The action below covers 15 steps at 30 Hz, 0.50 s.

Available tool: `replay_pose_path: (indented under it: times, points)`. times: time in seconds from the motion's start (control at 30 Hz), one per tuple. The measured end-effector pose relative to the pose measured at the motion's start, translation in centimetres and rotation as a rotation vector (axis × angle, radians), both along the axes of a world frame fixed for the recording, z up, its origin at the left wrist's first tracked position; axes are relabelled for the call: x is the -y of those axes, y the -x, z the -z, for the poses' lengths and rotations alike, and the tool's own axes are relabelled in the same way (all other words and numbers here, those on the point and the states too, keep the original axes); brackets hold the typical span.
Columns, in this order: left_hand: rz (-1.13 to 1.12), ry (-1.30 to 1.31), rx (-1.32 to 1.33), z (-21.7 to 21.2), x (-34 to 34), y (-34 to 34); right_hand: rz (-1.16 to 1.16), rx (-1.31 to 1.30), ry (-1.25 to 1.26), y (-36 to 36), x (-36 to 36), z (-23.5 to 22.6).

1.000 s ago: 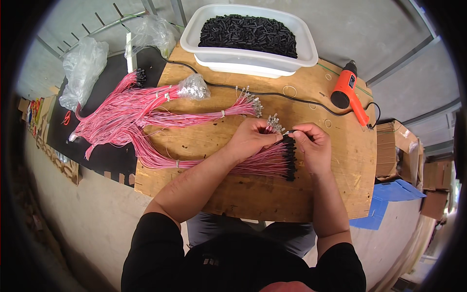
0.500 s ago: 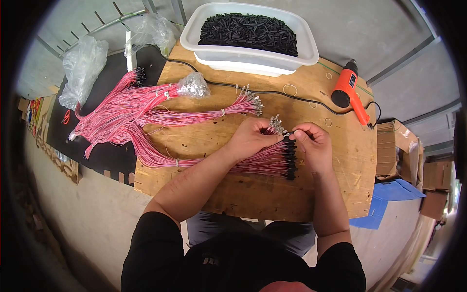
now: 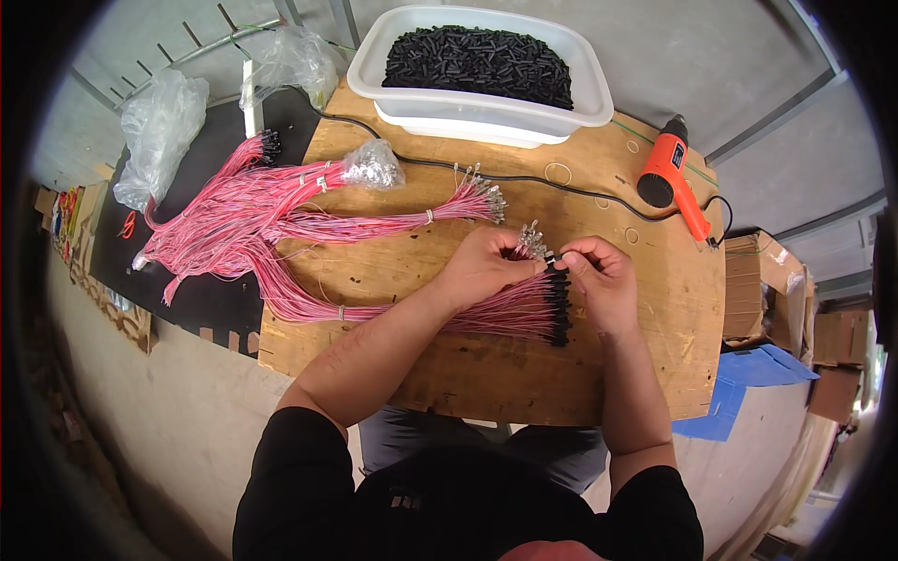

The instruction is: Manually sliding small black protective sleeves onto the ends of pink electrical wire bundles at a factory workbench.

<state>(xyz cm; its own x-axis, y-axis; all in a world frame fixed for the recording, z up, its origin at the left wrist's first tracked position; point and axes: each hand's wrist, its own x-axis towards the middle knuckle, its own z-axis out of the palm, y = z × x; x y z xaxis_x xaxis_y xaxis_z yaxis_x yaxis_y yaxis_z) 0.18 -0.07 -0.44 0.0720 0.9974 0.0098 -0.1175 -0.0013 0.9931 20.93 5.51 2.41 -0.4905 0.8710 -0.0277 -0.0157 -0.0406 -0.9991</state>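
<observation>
Left hand point(image 3: 488, 265) pinches pink wires point(image 3: 510, 312) that stretch left to right beneath it, metal tips point(image 3: 531, 241) pointing forward past its thumb. Right hand point(image 3: 601, 271) nips a small dark piece point(image 3: 559, 258) alongside.

The silver terminal cluster point(image 3: 531, 242) in the left hand point(image 3: 484, 268) sits slightly farther toward 4 o'clock than a second ago.

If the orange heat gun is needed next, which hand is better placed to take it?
Probably the right hand: though it pinches a small dark piece, it is nearer the heat gun; the left hand, farther away, holds metal-tipped wires.
</observation>
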Motion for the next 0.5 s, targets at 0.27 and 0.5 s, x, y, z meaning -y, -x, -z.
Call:
replay_pose_path:
  times: [0.27,0.5]
  points:
    - [0.007,0.111,0.056,-0.38,0.01,0.28,0.033,-0.064,0.046,-0.22,-0.34,0.20]
    - [-0.047,-0.021,-0.110,-0.55,-0.05,-0.05,-0.019,-0.190,0.256,-0.47,-0.72,-0.50]
